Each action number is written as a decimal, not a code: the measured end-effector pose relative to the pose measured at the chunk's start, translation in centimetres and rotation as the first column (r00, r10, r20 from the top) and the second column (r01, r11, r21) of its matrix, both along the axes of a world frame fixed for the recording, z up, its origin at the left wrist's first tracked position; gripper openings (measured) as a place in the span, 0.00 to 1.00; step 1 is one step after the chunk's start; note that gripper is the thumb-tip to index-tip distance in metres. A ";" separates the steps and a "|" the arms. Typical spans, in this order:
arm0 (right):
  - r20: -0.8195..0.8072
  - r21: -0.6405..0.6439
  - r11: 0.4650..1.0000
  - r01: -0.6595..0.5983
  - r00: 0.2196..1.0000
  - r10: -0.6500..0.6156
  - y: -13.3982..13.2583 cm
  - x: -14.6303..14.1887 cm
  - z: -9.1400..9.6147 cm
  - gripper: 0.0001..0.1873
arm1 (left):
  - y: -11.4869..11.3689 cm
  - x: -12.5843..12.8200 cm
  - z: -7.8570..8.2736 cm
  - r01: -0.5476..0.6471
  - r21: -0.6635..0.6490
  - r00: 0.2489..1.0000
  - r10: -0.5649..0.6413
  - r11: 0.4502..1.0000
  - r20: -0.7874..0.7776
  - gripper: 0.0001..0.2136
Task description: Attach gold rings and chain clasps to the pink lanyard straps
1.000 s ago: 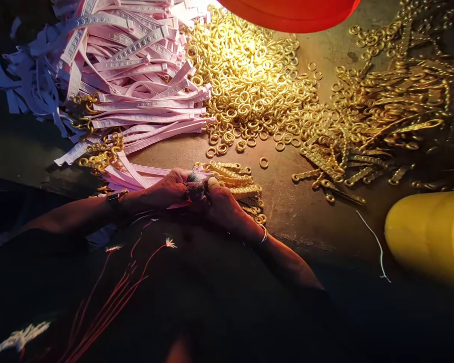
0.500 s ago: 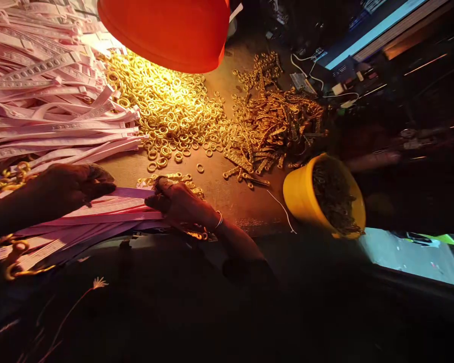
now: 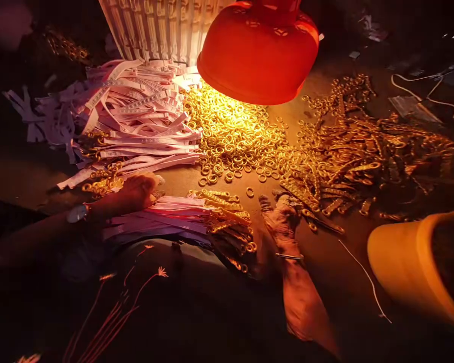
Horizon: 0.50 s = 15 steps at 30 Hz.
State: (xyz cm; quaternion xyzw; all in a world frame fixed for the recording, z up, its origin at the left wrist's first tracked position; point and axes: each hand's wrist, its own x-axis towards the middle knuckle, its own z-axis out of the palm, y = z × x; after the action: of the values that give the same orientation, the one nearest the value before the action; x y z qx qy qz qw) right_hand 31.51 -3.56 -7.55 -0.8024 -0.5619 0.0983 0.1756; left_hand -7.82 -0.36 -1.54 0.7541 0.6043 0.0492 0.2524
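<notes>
A red lamp shade [image 3: 259, 55] hangs over the table [image 3: 325, 247], and every place here is told from it; directly under the shade, in its strongest light, lies a heap of gold rings [image 3: 234, 136], with one single ring [image 3: 250, 192] apart at the heap's near edge; to the right of the shade spreads a pile of gold link pieces [image 3: 363, 156]; to its left lies a loose pile of pink strips [image 3: 136, 121], and behind that, left of the shade, stands a white ribbed basket [image 3: 159, 27]; nearer the person than the shade, and a little left of it, a bundle of pink strips [image 3: 174, 214] lies flat, its gold-fitted ends [image 3: 230, 222] pointing right; the left hand [image 3: 138, 190], a watch [image 3: 76, 213] on its wrist, rests on the far left part of this bundle with fingers curled down onto it – whether it grips a strip I cannot tell; the right hand [image 3: 283, 222], a bangle [image 3: 289, 256] at its wrist, lies just right of the bundle's gold ends, palm down and fingers stretched wide, holding nothing, its fingertips [image 3: 283, 195] touching the near edge of the link pieces; far right of the shade and close to the person stands a yellow tub [image 3: 412, 262], with a white thread [image 3: 363, 277] on the table between it and the right arm
</notes>
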 end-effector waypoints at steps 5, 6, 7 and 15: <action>0.296 -0.172 0.975 0.137 0.952 -0.081 -0.2 3.3 -1.6 0.23 | 4.8 4.3 -0.5 -0.057 0.159 0.985 0.030 0.986 0.169 0.08; 0.320 -0.191 0.972 0.136 0.945 -0.070 -0.4 3.4 -1.8 0.21 | 5.4 5.1 -0.8 -0.072 0.163 0.975 0.035 0.984 0.218 0.07; 0.343 -0.206 0.969 0.135 0.938 -0.058 -0.5 3.4 -1.9 0.19 | 5.8 5.7 -1.2 -0.065 0.158 0.968 0.024 0.985 0.250 0.06; 0.410 -0.079 0.991 0.111 0.909 -0.069 0.2 5.7 -2.1 0.16 | 8.1 6.9 -4.9 0.018 0.176 0.986 -0.047 0.984 0.162 0.09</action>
State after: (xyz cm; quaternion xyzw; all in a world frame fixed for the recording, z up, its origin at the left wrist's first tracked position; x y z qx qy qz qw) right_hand 37.21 -3.40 -9.69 -0.8381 -0.5429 -0.0505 0.0186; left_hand -0.89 7.71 -6.46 0.7763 0.5622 0.1603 0.2358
